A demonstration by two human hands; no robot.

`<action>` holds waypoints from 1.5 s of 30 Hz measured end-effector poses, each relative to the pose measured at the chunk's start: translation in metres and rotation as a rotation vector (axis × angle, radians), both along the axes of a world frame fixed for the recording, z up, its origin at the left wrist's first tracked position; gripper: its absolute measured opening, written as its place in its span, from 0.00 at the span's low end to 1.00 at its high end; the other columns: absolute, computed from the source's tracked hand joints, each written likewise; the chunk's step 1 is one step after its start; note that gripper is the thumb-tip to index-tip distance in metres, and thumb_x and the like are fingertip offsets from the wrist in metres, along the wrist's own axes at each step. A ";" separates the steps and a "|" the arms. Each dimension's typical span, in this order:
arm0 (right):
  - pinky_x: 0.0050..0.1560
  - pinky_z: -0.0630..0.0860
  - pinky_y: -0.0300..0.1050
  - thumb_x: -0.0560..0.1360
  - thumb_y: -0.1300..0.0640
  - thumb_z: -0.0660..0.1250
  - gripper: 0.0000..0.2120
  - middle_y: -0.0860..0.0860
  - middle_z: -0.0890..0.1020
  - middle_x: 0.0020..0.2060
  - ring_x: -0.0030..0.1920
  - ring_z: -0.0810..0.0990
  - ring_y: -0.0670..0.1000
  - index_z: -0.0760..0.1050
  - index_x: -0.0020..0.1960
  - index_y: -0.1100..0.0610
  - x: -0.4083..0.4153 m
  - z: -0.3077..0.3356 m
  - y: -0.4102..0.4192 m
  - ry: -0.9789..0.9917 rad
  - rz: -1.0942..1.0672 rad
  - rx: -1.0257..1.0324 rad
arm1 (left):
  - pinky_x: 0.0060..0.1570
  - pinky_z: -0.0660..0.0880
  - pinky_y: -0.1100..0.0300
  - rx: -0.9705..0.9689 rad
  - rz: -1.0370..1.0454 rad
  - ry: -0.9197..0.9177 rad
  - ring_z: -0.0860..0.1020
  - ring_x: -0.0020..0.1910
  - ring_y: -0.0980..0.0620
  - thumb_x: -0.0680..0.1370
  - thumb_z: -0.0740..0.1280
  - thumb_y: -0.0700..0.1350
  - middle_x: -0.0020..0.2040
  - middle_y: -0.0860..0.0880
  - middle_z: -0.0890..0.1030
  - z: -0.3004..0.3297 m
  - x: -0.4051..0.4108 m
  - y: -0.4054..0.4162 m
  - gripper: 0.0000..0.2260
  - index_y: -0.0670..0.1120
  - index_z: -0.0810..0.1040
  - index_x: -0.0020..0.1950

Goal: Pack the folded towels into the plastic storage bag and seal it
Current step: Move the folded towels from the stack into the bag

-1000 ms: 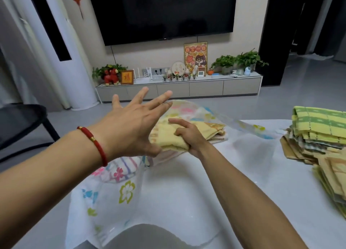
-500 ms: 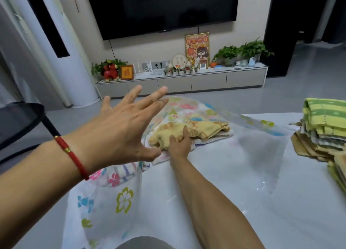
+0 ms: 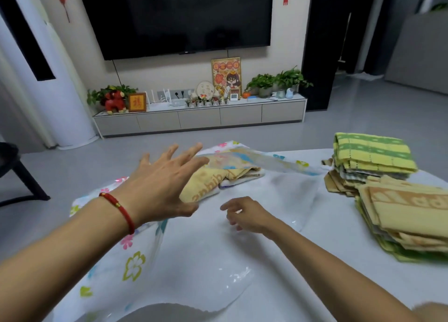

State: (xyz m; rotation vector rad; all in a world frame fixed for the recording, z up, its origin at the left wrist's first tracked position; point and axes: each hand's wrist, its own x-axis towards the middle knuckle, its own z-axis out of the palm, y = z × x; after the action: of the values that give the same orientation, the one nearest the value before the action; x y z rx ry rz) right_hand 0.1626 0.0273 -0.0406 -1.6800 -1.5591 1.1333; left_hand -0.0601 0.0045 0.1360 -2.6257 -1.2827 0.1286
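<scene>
A clear plastic storage bag (image 3: 135, 266) printed with flowers lies open across the white table (image 3: 303, 261). A folded yellow towel (image 3: 208, 188) sits deep inside it on other light towels, under the bag's lifted upper sheet. My left hand (image 3: 164, 183) hovers over the bag with fingers spread, holding nothing. My right hand (image 3: 244, 215) is inside the bag's mouth, a short way in front of the yellow towel, fingers loosely curled and empty. Two piles of folded towels wait on the right: a green-yellow striped pile (image 3: 371, 156) and an orange-yellow pile (image 3: 409, 215).
A black chair (image 3: 14, 173) stands on the grey floor at the left. Beyond the table are a low TV cabinet (image 3: 201, 118) with ornaments and plants and a large wall-mounted TV (image 3: 184, 18).
My right hand has let go of the yellow towel and pulled back toward me. The towel stays deep in the bag. My left hand remains spread above the bag.
</scene>
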 end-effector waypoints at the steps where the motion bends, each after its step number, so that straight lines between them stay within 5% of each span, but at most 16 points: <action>1: 0.49 0.85 0.48 0.76 0.57 0.66 0.15 0.52 0.83 0.58 0.52 0.85 0.56 0.83 0.61 0.49 0.014 0.002 -0.014 -0.099 0.048 0.022 | 0.70 0.59 0.29 0.002 -0.006 0.008 0.48 0.80 0.43 0.71 0.66 0.68 0.81 0.57 0.40 -0.003 0.004 0.000 0.43 0.61 0.45 0.78; 7: 0.52 0.76 0.38 0.78 0.54 0.67 0.12 0.44 0.85 0.57 0.45 0.82 0.41 0.83 0.59 0.46 0.109 0.023 -0.097 -0.436 -0.026 0.150 | 0.68 0.64 0.33 0.000 -0.044 0.021 0.52 0.79 0.44 0.71 0.65 0.68 0.81 0.59 0.44 -0.016 0.024 -0.002 0.44 0.60 0.43 0.79; 12: 0.57 0.77 0.51 0.76 0.59 0.66 0.15 0.53 0.86 0.57 0.56 0.81 0.56 0.84 0.60 0.54 0.213 0.039 -0.139 -0.730 -0.555 0.330 | 0.66 0.68 0.39 0.019 -0.118 -0.028 0.57 0.78 0.45 0.70 0.67 0.67 0.81 0.58 0.48 -0.021 0.049 -0.007 0.47 0.60 0.41 0.79; 15: 0.68 0.68 0.59 0.79 0.56 0.62 0.21 0.60 0.74 0.70 0.69 0.69 0.63 0.73 0.72 0.52 0.273 0.040 -0.155 -0.890 -0.820 0.114 | 0.66 0.70 0.41 0.028 -0.144 -0.073 0.58 0.77 0.47 0.71 0.67 0.66 0.81 0.56 0.52 -0.020 0.070 -0.013 0.46 0.58 0.43 0.80; 18: 0.74 0.59 0.63 0.81 0.50 0.58 0.28 0.64 0.61 0.77 0.74 0.60 0.68 0.58 0.79 0.50 0.310 0.035 -0.165 -0.818 -0.915 -0.247 | 0.68 0.68 0.41 0.010 -0.137 -0.074 0.56 0.78 0.47 0.72 0.67 0.66 0.81 0.55 0.53 -0.020 0.083 -0.018 0.45 0.57 0.44 0.80; 23: 0.68 0.65 0.62 0.77 0.41 0.66 0.35 0.61 0.71 0.72 0.70 0.69 0.66 0.60 0.77 0.54 0.329 0.035 -0.169 -0.809 -0.884 -0.341 | 0.68 0.69 0.43 -0.003 -0.112 -0.073 0.58 0.77 0.46 0.72 0.67 0.66 0.81 0.53 0.52 -0.026 0.079 -0.023 0.45 0.58 0.44 0.80; 26: 0.65 0.68 0.62 0.73 0.43 0.72 0.35 0.62 0.72 0.68 0.68 0.71 0.65 0.63 0.74 0.54 0.327 0.040 -0.167 -0.865 -0.911 -0.264 | 0.64 0.72 0.45 0.009 -0.109 -0.082 0.59 0.76 0.47 0.71 0.67 0.67 0.82 0.55 0.47 -0.033 0.073 -0.028 0.44 0.60 0.46 0.80; 33: 0.63 0.75 0.59 0.71 0.50 0.78 0.36 0.59 0.76 0.66 0.65 0.74 0.62 0.65 0.73 0.51 0.336 0.050 -0.172 -0.585 -0.927 -0.172 | 0.58 0.73 0.45 0.044 -0.087 -0.081 0.60 0.75 0.46 0.71 0.66 0.68 0.82 0.55 0.47 -0.043 0.065 -0.032 0.42 0.61 0.49 0.78; 39: 0.56 0.80 0.55 0.72 0.56 0.78 0.25 0.54 0.76 0.62 0.61 0.76 0.59 0.76 0.66 0.45 0.344 0.072 -0.184 0.261 -0.756 -0.276 | 0.56 0.74 0.41 0.046 -0.040 -0.092 0.59 0.75 0.44 0.71 0.67 0.65 0.82 0.55 0.48 -0.048 0.058 -0.034 0.38 0.67 0.51 0.77; 42: 0.52 0.82 0.54 0.69 0.59 0.77 0.26 0.58 0.77 0.65 0.60 0.79 0.60 0.80 0.66 0.48 0.329 0.077 -0.190 0.498 -0.631 -0.215 | 0.54 0.73 0.36 0.072 0.036 -0.144 0.58 0.74 0.42 0.72 0.66 0.64 0.81 0.56 0.51 -0.062 0.051 -0.042 0.33 0.71 0.56 0.75; 45: 0.58 0.81 0.64 0.68 0.61 0.78 0.25 0.60 0.78 0.66 0.62 0.80 0.67 0.82 0.63 0.48 0.297 0.079 -0.192 0.595 -0.422 -0.156 | 0.60 0.67 0.30 0.090 0.105 -0.163 0.55 0.76 0.39 0.73 0.65 0.65 0.81 0.56 0.52 -0.078 0.044 -0.056 0.28 0.68 0.64 0.73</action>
State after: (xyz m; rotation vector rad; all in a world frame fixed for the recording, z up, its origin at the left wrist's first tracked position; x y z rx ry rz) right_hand 0.4592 -0.1651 0.0385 -1.4775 -0.7282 1.3754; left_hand -0.0161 -0.0510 0.0582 -2.5371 -1.4433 -0.1270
